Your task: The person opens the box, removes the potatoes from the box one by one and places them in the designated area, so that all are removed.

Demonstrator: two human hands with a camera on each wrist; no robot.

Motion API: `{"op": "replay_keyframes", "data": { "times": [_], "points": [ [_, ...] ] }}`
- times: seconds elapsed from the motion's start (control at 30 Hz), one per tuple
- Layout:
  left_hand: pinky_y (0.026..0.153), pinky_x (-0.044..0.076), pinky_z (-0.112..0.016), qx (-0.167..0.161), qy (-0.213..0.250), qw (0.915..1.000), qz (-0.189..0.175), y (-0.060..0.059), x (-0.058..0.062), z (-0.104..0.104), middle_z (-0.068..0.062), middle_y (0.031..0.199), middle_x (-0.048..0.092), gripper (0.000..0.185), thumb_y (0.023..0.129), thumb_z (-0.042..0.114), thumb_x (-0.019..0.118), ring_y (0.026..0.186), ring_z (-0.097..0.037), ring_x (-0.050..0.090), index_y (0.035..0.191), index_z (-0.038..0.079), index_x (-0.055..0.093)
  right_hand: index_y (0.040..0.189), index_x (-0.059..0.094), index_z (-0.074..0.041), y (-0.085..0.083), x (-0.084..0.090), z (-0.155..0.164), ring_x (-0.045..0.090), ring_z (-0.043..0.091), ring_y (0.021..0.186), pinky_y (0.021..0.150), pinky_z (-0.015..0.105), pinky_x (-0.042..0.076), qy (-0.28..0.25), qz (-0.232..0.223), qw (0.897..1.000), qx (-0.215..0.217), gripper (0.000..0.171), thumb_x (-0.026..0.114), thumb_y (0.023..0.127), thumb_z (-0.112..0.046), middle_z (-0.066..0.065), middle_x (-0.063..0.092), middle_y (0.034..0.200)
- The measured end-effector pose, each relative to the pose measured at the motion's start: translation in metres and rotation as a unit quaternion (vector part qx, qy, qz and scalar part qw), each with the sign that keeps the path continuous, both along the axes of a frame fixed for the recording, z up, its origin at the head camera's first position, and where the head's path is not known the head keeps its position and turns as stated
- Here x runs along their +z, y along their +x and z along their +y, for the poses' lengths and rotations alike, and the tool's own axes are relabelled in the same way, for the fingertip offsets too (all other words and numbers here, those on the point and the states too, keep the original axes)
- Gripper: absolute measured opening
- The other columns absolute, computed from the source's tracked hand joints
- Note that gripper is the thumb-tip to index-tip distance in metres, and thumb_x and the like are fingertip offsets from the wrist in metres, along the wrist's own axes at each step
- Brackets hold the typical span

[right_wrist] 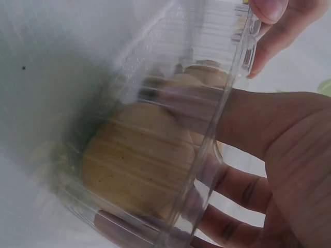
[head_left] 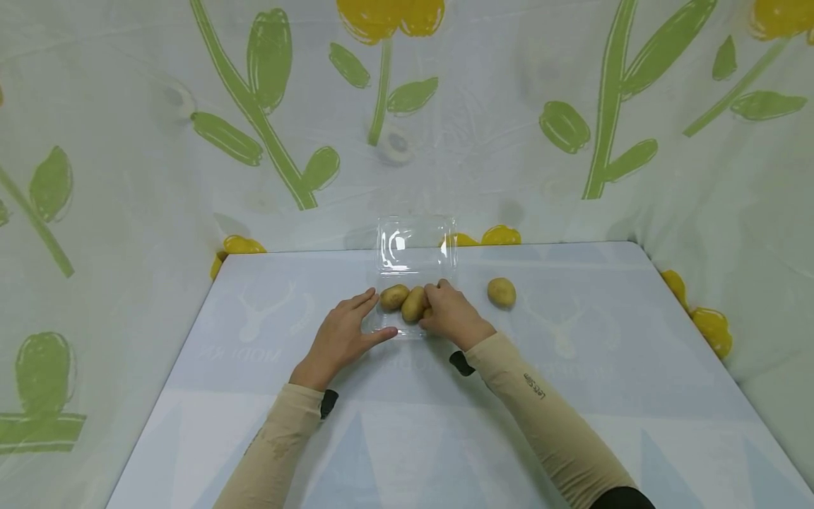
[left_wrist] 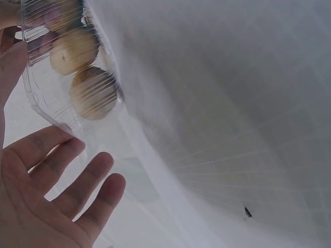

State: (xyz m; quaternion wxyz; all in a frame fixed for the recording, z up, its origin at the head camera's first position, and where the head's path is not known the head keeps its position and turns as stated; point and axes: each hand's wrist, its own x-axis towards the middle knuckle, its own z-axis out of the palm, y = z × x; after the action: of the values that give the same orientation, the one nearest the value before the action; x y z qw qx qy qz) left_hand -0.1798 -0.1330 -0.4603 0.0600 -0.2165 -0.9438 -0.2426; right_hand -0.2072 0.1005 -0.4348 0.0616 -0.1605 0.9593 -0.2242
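Note:
A clear plastic clamshell box (head_left: 413,244) stands at the table's far middle, its lid tilted up behind. Two potatoes (head_left: 394,297) (head_left: 414,304) lie in its tray, and a third potato (head_left: 427,312) is half hidden under my right hand (head_left: 439,300), whose fingers curl over it inside the tray. In the right wrist view that potato (right_wrist: 139,165) fills the box (right_wrist: 227,103) beside my hand (right_wrist: 248,155). My left hand (head_left: 375,314) lies flat with straight fingers against the tray's left edge. The left wrist view shows the hand (left_wrist: 67,175) beside the ribbed tray (left_wrist: 39,98) and potatoes (left_wrist: 93,93).
One loose potato (head_left: 502,292) lies on the pale blue table (head_left: 445,424) to the right of the box. A flower-printed cloth (head_left: 509,141) hangs behind and along both sides of the table. The table's left and right edges run diagonally toward me.

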Motion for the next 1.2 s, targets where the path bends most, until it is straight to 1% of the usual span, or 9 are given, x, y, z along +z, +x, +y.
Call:
{"op": "replay_keyframes", "data": {
  "times": [0.13, 0.33, 0.57, 0.9, 1.2],
  "points": [
    [0.109, 0.043, -0.051, 0.0, 0.0, 1.0, 0.003, 0.0007, 0.001, -0.0003, -0.012, 0.152, 0.049, 0.086, 0.085, 0.06, 0.074, 0.133, -0.037, 0.052, 0.145, 0.001, 0.054, 0.096, 0.062, -0.004, 0.0, -0.0028, 0.0002, 0.056, 0.026, 0.077, 0.069, 0.036, 0.052, -0.004, 0.006, 1.0, -0.005, 0.028, 0.083, 0.079, -0.011, 0.01, 0.052, 0.094],
    [0.109, 0.043, -0.05, -0.002, 0.004, 1.0, 0.005, 0.0, 0.0004, 0.0004, -0.013, 0.152, 0.049, 0.086, 0.085, 0.059, 0.074, 0.133, -0.038, 0.052, 0.144, 0.0, 0.054, 0.099, 0.063, -0.003, 0.0016, -0.0012, 0.0, 0.057, 0.026, 0.077, 0.07, 0.037, 0.052, -0.008, 0.006, 1.0, -0.01, 0.028, 0.083, 0.079, -0.01, 0.01, 0.053, 0.094],
    [0.109, 0.043, -0.052, 0.001, 0.005, 1.0, -0.004, 0.0005, -0.0005, 0.0009, -0.012, 0.153, 0.049, 0.086, 0.085, 0.059, 0.074, 0.134, -0.038, 0.051, 0.145, 0.001, 0.054, 0.101, 0.066, -0.002, 0.0035, 0.0013, -0.0002, 0.058, 0.026, 0.079, 0.072, 0.037, 0.053, -0.015, 0.004, 1.0, -0.019, 0.027, 0.081, 0.079, -0.008, 0.01, 0.055, 0.095],
    [0.109, 0.043, -0.053, 0.004, 0.004, 1.0, -0.006, 0.0009, 0.0001, 0.0016, -0.011, 0.153, 0.049, 0.086, 0.085, 0.059, 0.075, 0.134, -0.037, 0.051, 0.145, 0.002, 0.054, 0.093, 0.068, -0.001, 0.0047, 0.0008, -0.0014, 0.056, 0.022, 0.079, 0.07, 0.035, 0.051, -0.029, 0.027, 0.999, -0.01, 0.02, 0.081, 0.078, -0.003, 0.009, 0.062, 0.087],
    [0.109, 0.042, -0.053, 0.005, 0.006, 0.9999, -0.009, 0.0013, -0.0002, 0.0018, -0.012, 0.153, 0.048, 0.086, 0.085, 0.06, 0.074, 0.135, -0.037, 0.05, 0.145, 0.001, 0.054, 0.091, 0.068, 0.0, 0.007, 0.0014, -0.0034, 0.054, 0.021, 0.076, 0.067, 0.034, 0.049, -0.024, 0.043, 0.999, -0.01, 0.017, 0.079, 0.078, -0.001, 0.006, 0.059, 0.083]
  ]
}}
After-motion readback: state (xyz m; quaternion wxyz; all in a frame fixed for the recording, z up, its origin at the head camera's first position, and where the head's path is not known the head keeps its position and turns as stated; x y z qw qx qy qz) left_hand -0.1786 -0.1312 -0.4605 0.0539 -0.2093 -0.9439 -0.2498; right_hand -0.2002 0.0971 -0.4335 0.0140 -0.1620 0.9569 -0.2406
